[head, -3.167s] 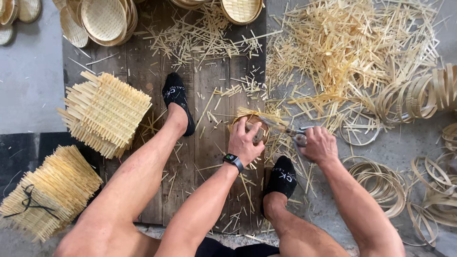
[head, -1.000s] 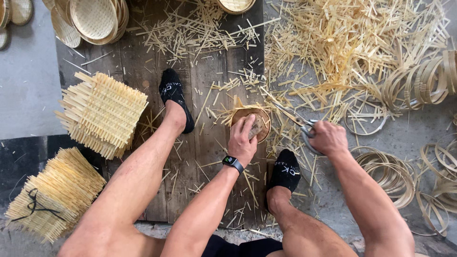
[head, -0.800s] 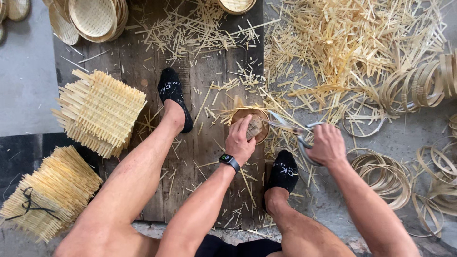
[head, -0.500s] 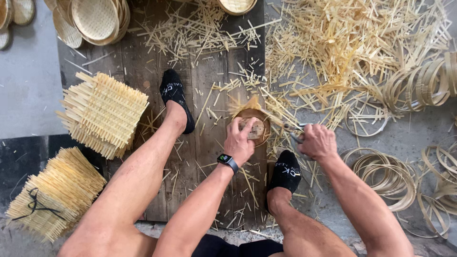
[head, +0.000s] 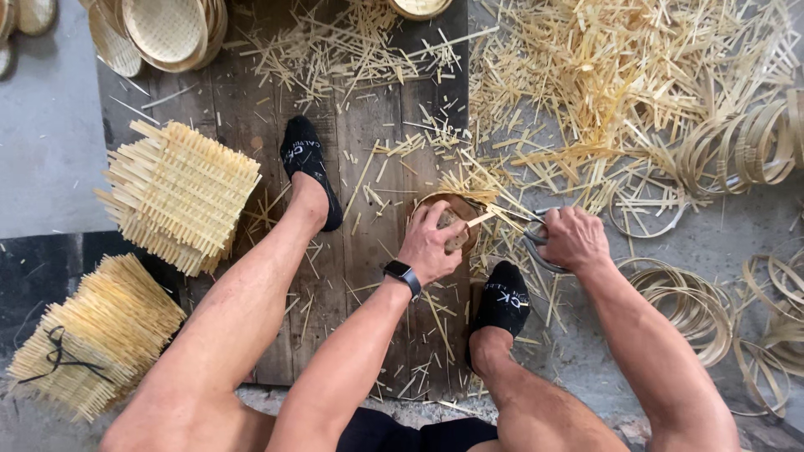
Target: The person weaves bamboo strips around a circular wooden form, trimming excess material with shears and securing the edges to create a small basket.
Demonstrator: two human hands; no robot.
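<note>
My left hand [head: 431,241] presses down on a small round bamboo basket [head: 466,211] that rests on the dark wooden board [head: 368,151] between my feet. My right hand [head: 573,237] grips a pair of metal shears [head: 531,233], whose blades point left at the strips sticking out of the basket's rim. A black watch sits on my left wrist. My feet in black socks [head: 306,163] rest on the board on either side of the basket.
Two stacks of square woven bamboo mats [head: 180,194] lie at left. Finished round baskets [head: 167,29] stand at the top left. A heap of cut bamboo strips [head: 620,75] and coiled bamboo hoops [head: 695,305] cover the floor at right.
My right hand has worked the shears along the basket's rim, and my left hand has turned the basket slightly while staying on top of it. The view shifted a little.
</note>
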